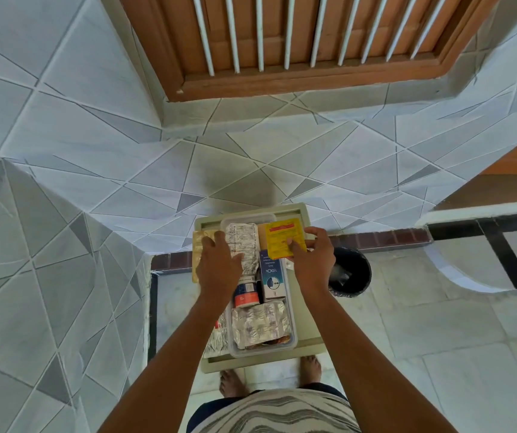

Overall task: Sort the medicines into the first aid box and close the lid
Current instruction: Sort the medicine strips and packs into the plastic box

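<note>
A clear plastic first aid box (pixel 291 307) stands on a small beige table (pixel 308 307), its lid off. Inside lie a blue-and-white carton (pixel 272 278), a small bottle with an orange label (pixel 246 296) and a silver blister pack (pixel 261 325) at the near end. My left hand (pixel 216 267) presses on a long silver blister strip (pixel 243 245) over the box's far left part. My right hand (pixel 311 260) pinches a yellow sachet (pixel 283 240) above the far right corner. More strips (pixel 216 337) lie left of the box, and a tan strip (pixel 199 245) shows beyond my left hand.
A black round bin (pixel 349 273) sits on the floor just right of the table. Tiled walls rise to the left and behind, with a barred wooden window (pixel 282 42) above. My bare feet (pixel 269 378) stand at the table's near edge.
</note>
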Available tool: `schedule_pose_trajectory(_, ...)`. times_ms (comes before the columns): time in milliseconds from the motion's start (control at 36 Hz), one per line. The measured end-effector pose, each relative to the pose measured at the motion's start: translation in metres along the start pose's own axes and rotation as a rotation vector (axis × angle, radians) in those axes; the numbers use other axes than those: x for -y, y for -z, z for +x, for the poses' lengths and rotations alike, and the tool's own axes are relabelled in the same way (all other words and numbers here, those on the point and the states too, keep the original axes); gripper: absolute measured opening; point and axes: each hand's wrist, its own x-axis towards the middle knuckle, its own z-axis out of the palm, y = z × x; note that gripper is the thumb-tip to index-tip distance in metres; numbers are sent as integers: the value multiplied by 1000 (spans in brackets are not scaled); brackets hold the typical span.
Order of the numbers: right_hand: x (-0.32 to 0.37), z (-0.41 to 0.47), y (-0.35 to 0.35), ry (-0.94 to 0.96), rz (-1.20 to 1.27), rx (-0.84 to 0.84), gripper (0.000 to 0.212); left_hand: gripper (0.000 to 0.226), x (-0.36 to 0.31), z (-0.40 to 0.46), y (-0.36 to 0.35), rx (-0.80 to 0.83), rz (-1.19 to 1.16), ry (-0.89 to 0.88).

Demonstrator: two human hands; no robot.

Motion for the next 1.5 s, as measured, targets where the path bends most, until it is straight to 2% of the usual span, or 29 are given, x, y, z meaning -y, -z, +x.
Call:
schedule_pose_trajectory(83, 5, 0, -4, 26, -29, 54, 40, 79, 4, 3, -7, -57, 198, -138)
schedule_pose_trajectory(139, 7, 1, -8, 27, -40, 98, 42, 74, 12, 6, -13, -54, 295, -307)
schedule_pose_trajectory(194, 6, 2, -13, 29, -58, 126, 42, 66, 19, 7, -19, 17, 369, -451)
schedule_pose_trajectory(250, 4, 3, -18, 45, -91, 157, 44, 64, 23, 6, -23, 74, 417, -498)
schedule_pose_trajectory(361, 8, 4, -27, 102, -196, 241, 53, 66, 30, 7, -27, 122, 443, -512)
schedule_pose_trajectory(444, 15, 9, -30, 174, -412, 300, 58, 72, 31, 9, -27, 163, 475, -534)
schedule_pose_trajectory(556, 20, 12, -36, 281, -700, 393, 46, 72, 22, 15, -27, 233, 527, -517)
schedule_pose_trajectory(667, 25, 9, -41, 369, -916, 414, 46, 72, 12, 15, -23, 309, 521, -477)
schedule_pose_trajectory(806, 22, 11, -45, 477, -1104, 365, 56, 74, 7, 12, -16, 300, 540, -468)
schedule_pose_trajectory(1000, 15, 10, -55, 554, -1144, 269, 58, 75, 11, 6, -9, 281, 652, -500)
schedule_pose_trajectory(1111, 1, 1, -65, 567, -1219, 227, 56, 81, 16, 7, -10, 276, 616, -513)
schedule_pose_trajectory(1194, -11, 2, -68, 629, -1219, 224, 56, 81, 25, 6, -12, 212, 582, -536)
schedule_pose_trajectory(1278, -14, 5, -69, 642, -1243, 199, 56, 69, 32, 4, -13, 124, 565, -555)
schedule_pose_trajectory(1361, -10, 6, -72, 693, -1209, 226, 50, 63, 34, 3, -11, 105, 590, -546)
schedule_pose_trajectory(1417, -13, 5, -72, 773, -1156, 280, 43, 65, 32, 4, -11, 150, 623, -528)
schedule_pose_trajectory(1500, -23, 7, -68, 768, -1102, 373, 42, 71, 19, 1, -10, 241, 680, -489)
